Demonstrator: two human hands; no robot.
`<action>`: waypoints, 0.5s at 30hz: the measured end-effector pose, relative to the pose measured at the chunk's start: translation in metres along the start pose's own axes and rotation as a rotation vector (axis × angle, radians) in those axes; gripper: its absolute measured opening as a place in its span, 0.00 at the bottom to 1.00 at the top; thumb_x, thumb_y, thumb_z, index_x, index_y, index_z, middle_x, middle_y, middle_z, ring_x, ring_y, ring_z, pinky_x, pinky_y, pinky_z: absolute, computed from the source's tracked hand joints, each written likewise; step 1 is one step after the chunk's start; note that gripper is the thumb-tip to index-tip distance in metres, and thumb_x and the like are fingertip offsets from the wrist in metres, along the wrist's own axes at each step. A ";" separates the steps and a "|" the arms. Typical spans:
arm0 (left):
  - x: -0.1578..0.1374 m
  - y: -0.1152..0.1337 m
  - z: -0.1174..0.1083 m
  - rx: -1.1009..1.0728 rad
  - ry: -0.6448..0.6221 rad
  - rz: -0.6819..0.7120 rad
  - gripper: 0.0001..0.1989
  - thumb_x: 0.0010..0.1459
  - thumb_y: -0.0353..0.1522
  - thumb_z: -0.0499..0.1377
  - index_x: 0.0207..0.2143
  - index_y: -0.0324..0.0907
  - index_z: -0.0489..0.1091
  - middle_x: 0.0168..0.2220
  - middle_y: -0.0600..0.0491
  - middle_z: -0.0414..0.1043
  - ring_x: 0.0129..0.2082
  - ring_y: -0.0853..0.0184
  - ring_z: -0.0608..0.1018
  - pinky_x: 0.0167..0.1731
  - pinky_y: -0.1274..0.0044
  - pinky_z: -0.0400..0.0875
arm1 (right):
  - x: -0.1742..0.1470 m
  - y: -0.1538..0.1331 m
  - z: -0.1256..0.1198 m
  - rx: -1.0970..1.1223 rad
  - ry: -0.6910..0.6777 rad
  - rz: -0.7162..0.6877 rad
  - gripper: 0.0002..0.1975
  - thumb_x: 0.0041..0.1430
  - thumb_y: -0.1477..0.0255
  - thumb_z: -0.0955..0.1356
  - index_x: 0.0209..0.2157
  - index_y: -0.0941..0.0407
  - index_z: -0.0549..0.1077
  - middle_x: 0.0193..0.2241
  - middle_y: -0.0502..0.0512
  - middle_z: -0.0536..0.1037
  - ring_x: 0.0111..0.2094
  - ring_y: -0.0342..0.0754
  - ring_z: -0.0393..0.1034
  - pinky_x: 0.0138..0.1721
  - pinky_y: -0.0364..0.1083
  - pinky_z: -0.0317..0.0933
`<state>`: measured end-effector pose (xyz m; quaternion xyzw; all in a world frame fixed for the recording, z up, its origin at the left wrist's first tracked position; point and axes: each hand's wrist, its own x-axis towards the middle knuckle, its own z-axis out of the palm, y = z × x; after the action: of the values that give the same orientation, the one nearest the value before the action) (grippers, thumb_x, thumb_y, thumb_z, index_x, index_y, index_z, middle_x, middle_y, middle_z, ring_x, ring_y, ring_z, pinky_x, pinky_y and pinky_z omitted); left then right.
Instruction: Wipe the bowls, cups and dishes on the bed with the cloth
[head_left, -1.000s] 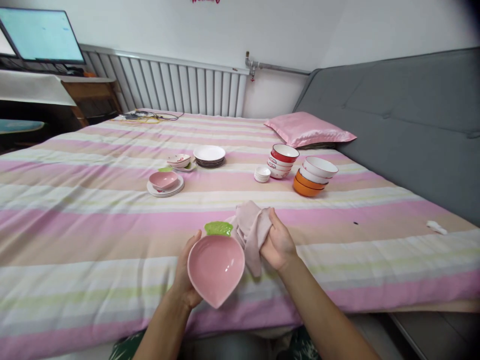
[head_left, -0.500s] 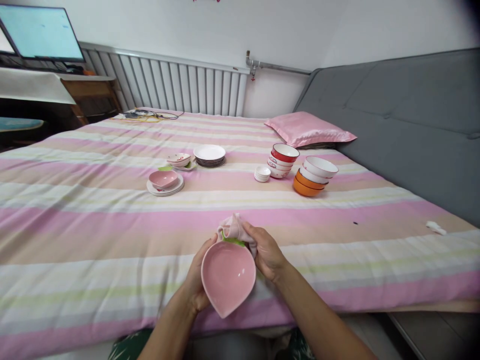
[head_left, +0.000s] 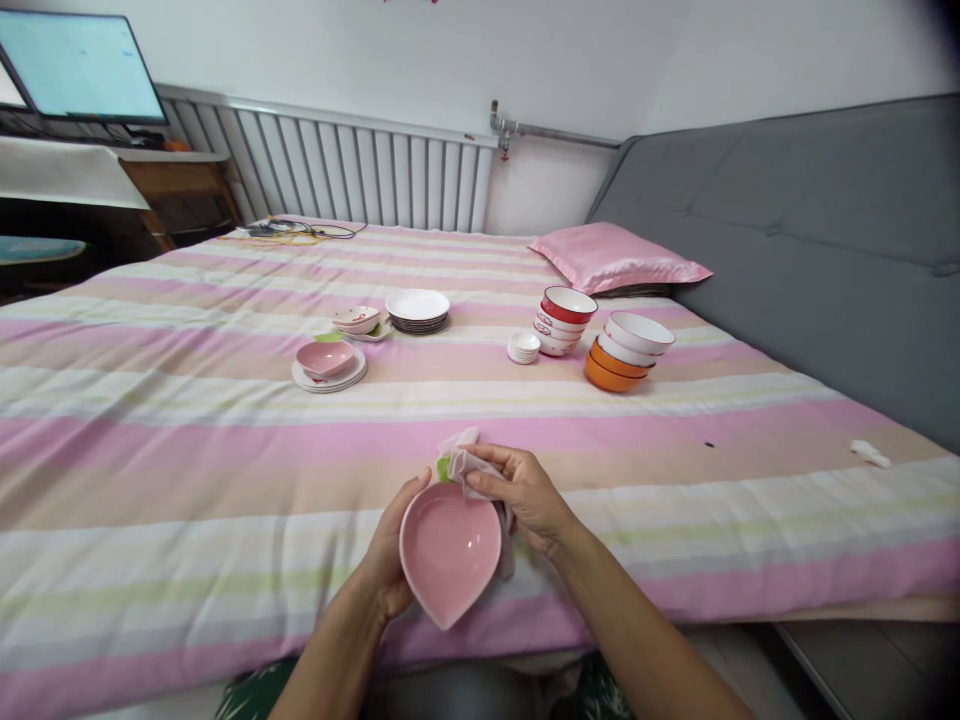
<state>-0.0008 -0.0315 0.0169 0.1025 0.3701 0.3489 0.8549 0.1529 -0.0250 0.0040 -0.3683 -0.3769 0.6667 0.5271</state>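
A pink peach-shaped bowl (head_left: 450,556) with a green leaf at its far end is held up over the near edge of the bed. My left hand (head_left: 388,560) grips its left side, the fingers partly hidden beneath it. Pinched in my right hand (head_left: 525,498) is a pale pink cloth (head_left: 474,472), pressed against the leaf and the bowl's upper right rim. The cloth covers most of the leaf and hangs down behind the bowl's right side.
On the striped bedspread (head_left: 247,450) sit a similar pink bowl (head_left: 325,358) on plates, a plate stack (head_left: 418,305), small dishes (head_left: 523,347), red-rimmed bowls (head_left: 566,318) and orange and white bowls (head_left: 622,355). A pink pillow (head_left: 615,258) lies by the grey headboard (head_left: 795,240).
My right hand has shifted the cloth up over the leaf and the bowl's rim, covering more of the leaf. The bowl has barely moved in my left hand.
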 end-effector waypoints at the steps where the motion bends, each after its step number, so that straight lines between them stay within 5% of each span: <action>1: 0.001 -0.002 -0.001 0.016 0.009 -0.001 0.15 0.54 0.38 0.56 0.36 0.34 0.73 0.25 0.47 0.77 0.27 0.59 0.79 0.34 0.71 0.69 | 0.000 0.000 0.000 -0.007 0.003 -0.004 0.20 0.42 0.72 0.75 0.40 0.58 0.77 0.34 0.55 0.80 0.35 0.44 0.73 0.39 0.43 0.64; 15: 0.009 -0.013 -0.004 0.152 -0.031 -0.053 0.22 0.53 0.45 0.58 0.39 0.35 0.73 0.21 0.48 0.76 0.19 0.65 0.76 0.23 0.76 0.67 | -0.001 -0.001 0.008 -0.041 -0.031 -0.016 0.16 0.38 0.69 0.77 0.33 0.57 0.80 0.24 0.52 0.79 0.27 0.42 0.71 0.34 0.41 0.63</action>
<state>0.0076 -0.0357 0.0038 0.1625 0.3849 0.2952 0.8592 0.1460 -0.0271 0.0085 -0.3656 -0.4016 0.6604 0.5186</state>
